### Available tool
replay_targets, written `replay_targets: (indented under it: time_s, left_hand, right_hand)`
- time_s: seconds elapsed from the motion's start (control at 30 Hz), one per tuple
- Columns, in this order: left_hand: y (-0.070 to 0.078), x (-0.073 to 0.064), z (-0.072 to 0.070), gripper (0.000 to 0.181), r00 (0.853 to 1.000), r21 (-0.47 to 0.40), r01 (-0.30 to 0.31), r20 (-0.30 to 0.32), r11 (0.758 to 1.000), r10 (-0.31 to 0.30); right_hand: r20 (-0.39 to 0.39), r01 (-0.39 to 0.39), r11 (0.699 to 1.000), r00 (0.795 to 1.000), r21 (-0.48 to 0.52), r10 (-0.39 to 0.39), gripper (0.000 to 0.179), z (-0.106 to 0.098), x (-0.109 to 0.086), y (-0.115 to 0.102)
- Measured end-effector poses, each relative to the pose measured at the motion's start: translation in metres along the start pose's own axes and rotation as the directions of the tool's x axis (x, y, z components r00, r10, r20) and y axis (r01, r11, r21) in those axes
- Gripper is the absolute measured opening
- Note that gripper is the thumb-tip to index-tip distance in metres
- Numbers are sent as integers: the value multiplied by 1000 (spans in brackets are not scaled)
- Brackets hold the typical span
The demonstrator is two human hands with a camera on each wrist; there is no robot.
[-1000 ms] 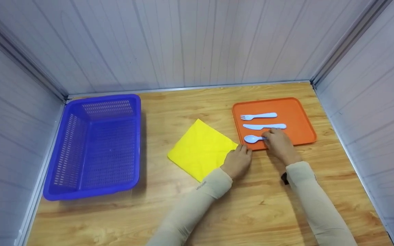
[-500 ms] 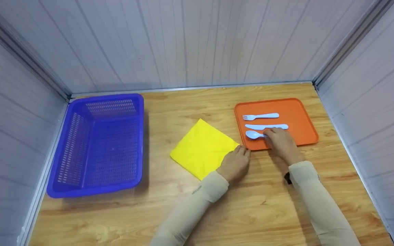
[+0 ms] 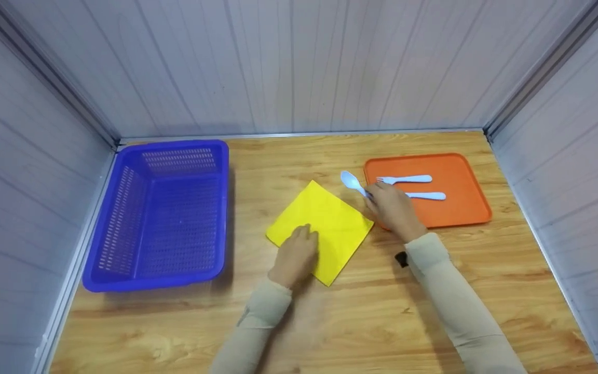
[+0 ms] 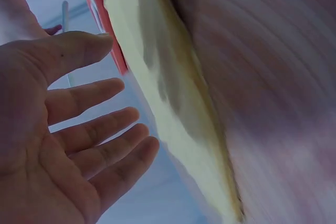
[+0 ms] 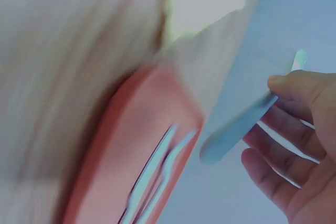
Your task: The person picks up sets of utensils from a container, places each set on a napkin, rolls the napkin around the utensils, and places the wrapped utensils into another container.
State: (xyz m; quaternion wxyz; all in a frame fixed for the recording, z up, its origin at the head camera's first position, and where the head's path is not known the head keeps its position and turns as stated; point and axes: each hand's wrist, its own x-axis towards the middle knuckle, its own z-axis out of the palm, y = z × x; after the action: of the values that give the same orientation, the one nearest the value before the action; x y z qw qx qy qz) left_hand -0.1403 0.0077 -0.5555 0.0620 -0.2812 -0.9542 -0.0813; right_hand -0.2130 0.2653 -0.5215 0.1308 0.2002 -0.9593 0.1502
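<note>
My right hand (image 3: 393,209) pinches a pale blue spoon (image 3: 351,181) by its handle above the left edge of the orange tray (image 3: 465,208). In the right wrist view the spoon (image 5: 236,129) sits between thumb and fingers, raised over the tray. On the tray lie a matching fork (image 3: 408,179) and a knife (image 3: 429,196), whose blade is hidden behind my right hand. A folded yellow cloth (image 3: 338,236) lies left of the tray with one corner toward me. Over its left part is my left hand (image 3: 295,257), and the left wrist view shows those fingers spread with nothing held.
A blue plastic basket (image 3: 221,208) with slotted sides stands at the left, near the corner of the walls. Pale panels (image 3: 299,67) enclose the wooden table (image 3: 366,322) at the back and both sides.
The right hand has lifted the spoon off the tray and carried it left toward the cloth. My left hand has let go of the cloth's right corner and moved left over it.
</note>
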Motion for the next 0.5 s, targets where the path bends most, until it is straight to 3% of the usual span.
replay_targets:
  time_s: [0.13, 0.27, 0.5]
  left_hand:
    - [-19, -9, -1, 26, 998, -33, 60, -16, 998, -60]
    - [-28, -12, 0, 27, 996, -64, 78, -37, 995, -80]
    - [-33, -18, 5, 25, 994, -105, 112, 19, 988, -110]
  right_hand:
    - [33, -71, 997, 997, 44, 70, 15, 10, 21, -24]
    - [72, -139, 987, 989, 80, 133, 15, 23, 39, -43]
    - [179, -298, 933, 948, 201, 264, 15, 53, 56, -73]
